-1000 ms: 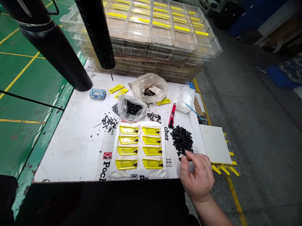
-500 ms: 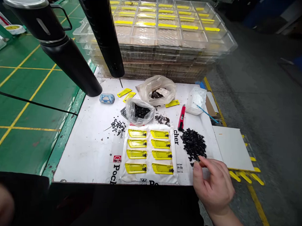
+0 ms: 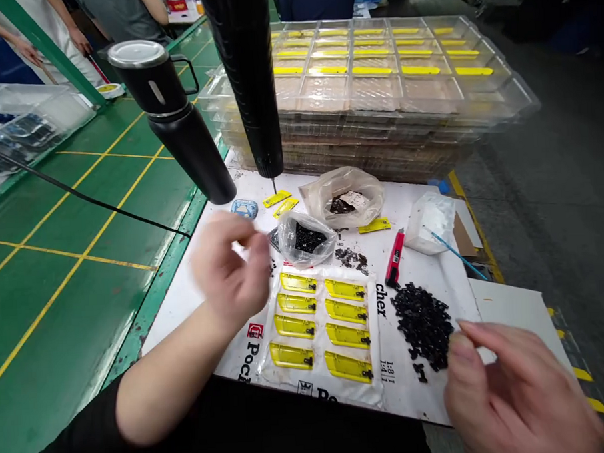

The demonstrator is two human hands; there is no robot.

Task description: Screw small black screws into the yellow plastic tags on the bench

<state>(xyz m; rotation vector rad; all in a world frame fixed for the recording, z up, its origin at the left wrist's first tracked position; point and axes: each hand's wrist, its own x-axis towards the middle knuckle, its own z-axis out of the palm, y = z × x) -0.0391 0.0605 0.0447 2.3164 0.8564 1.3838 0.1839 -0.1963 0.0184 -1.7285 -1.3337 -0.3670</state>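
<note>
At lower right of the frame your right hand (image 3: 519, 394) hovers just beside the pile of black parts (image 3: 424, 325), thumb and forefinger close together, though whether they pinch a piece you cannot tell; left of centre your left hand (image 3: 231, 269) is blurred, fingers curled, contents unclear; a careless sweep could scatter the pile or nudge the yellow pieces (image 3: 319, 319) off their white sheet (image 3: 379, 390).

White table (image 3: 195, 304) bears yellow parts (image 3: 296, 325), black clips (image 3: 423, 323).
</note>
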